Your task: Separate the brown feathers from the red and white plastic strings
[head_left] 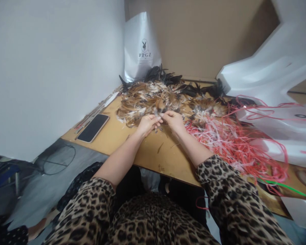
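My left hand [149,124] and my right hand [173,120] meet over the near edge of a heap of brown and white feathers [142,102]. The fingertips of both hands are pinched close together. Between them shows a small greyish tuft that looks like a feather [158,115], though its outline is blurred. Darker feathers [165,76] lie along the back of the heap. Just right of my right hand spreads a tangled pile of red, pink and white strings [226,139].
A phone [93,128] lies at the table's left side, near the white wall. Behind the feathers stands a white printed bag [142,47]. White molded plastic [270,71] rises at the right, with a green strip [285,188] below it. The wooden tabletop [168,163] ends close to my body.
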`<action>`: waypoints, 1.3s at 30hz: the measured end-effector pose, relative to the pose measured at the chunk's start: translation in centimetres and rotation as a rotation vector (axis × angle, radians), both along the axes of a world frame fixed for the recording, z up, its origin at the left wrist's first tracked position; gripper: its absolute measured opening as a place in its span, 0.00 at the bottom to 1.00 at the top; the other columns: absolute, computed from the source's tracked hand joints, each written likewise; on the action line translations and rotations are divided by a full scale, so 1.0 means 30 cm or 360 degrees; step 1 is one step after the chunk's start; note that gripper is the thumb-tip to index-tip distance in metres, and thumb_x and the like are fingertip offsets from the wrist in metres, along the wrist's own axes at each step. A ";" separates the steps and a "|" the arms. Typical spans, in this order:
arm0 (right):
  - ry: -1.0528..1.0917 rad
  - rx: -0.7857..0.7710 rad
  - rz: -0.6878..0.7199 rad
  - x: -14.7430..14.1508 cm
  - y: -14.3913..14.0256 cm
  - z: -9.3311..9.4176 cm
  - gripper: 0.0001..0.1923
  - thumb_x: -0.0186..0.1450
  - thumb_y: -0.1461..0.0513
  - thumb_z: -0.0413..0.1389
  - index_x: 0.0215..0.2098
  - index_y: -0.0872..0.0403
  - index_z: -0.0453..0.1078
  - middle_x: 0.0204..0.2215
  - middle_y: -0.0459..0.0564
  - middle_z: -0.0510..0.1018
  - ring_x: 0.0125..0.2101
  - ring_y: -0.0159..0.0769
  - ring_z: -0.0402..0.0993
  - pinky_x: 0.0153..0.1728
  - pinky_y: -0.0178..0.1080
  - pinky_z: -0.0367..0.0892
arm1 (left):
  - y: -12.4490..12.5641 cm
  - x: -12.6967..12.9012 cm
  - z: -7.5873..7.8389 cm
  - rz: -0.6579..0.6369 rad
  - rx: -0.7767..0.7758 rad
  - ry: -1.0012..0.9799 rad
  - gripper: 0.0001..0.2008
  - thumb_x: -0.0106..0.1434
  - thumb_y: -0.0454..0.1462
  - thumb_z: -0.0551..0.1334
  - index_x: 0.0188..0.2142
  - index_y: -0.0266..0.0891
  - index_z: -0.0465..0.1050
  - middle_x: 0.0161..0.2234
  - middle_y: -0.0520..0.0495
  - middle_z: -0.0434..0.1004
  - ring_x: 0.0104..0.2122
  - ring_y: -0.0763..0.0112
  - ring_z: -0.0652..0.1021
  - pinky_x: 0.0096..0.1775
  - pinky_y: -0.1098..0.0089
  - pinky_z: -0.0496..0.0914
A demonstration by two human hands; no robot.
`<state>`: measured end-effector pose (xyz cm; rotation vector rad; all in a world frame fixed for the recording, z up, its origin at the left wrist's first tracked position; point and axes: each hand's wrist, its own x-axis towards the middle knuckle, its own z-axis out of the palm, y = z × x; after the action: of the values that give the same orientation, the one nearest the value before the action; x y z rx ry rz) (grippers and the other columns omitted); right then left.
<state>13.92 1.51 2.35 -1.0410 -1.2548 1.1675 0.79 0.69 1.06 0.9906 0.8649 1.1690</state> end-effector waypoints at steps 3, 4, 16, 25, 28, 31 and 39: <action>-0.0022 -0.0002 0.0030 0.002 -0.002 0.004 0.17 0.47 0.51 0.62 0.19 0.56 0.68 0.15 0.42 0.69 0.18 0.26 0.59 0.22 0.32 0.56 | 0.002 0.001 -0.006 0.0023 0.0054 0.0114 0.12 0.49 0.40 0.67 0.25 0.31 0.72 0.17 0.51 0.71 0.16 0.84 0.67 0.19 0.80 0.60; -0.0023 -0.0003 0.0039 0.002 -0.002 0.005 0.17 0.47 0.51 0.62 0.18 0.56 0.67 0.15 0.42 0.69 0.18 0.25 0.59 0.22 0.32 0.55 | 0.003 0.001 -0.009 0.0024 0.0072 0.0153 0.12 0.49 0.40 0.67 0.25 0.31 0.72 0.17 0.50 0.71 0.16 0.83 0.67 0.20 0.79 0.60; -0.0048 0.0012 0.0136 0.013 0.004 -0.002 0.17 0.48 0.52 0.62 0.18 0.57 0.67 0.16 0.43 0.70 0.18 0.25 0.60 0.23 0.32 0.56 | 0.004 0.004 -0.022 0.0115 0.0239 0.0325 0.09 0.51 0.38 0.64 0.24 0.31 0.73 0.16 0.50 0.71 0.14 0.82 0.66 0.19 0.78 0.59; -0.0218 0.0073 0.0026 0.015 0.006 -0.008 0.18 0.46 0.51 0.63 0.17 0.57 0.66 0.15 0.43 0.68 0.19 0.27 0.61 0.22 0.32 0.57 | -0.006 0.012 -0.021 0.0132 0.0291 0.0497 0.07 0.53 0.36 0.62 0.26 0.31 0.72 0.19 0.48 0.75 0.14 0.81 0.68 0.18 0.77 0.62; -0.0157 0.0051 0.0103 0.021 0.011 -0.010 0.19 0.46 0.50 0.62 0.18 0.57 0.67 0.15 0.43 0.68 0.19 0.27 0.61 0.22 0.32 0.57 | -0.001 0.008 -0.021 0.0044 0.0302 0.0459 0.07 0.53 0.36 0.62 0.28 0.30 0.74 0.20 0.47 0.75 0.16 0.79 0.71 0.20 0.77 0.64; -0.0245 0.0084 0.0097 0.030 0.017 -0.009 0.19 0.46 0.50 0.62 0.18 0.57 0.66 0.15 0.43 0.67 0.19 0.27 0.60 0.21 0.32 0.56 | -0.001 0.005 -0.017 0.0003 0.0267 0.0404 0.07 0.53 0.35 0.63 0.28 0.30 0.75 0.22 0.45 0.76 0.19 0.77 0.73 0.21 0.77 0.66; -0.0399 0.0168 0.0129 0.034 0.015 -0.001 0.19 0.50 0.49 0.60 0.20 0.57 0.67 0.17 0.43 0.68 0.21 0.28 0.61 0.23 0.32 0.57 | 0.003 -0.007 -0.017 -0.0050 0.0028 0.0207 0.07 0.52 0.34 0.65 0.29 0.29 0.74 0.27 0.42 0.78 0.23 0.75 0.76 0.23 0.78 0.66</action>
<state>14.95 1.95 2.32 -1.0902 -1.5506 1.0416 0.59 0.78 0.54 1.1003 0.9396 1.0964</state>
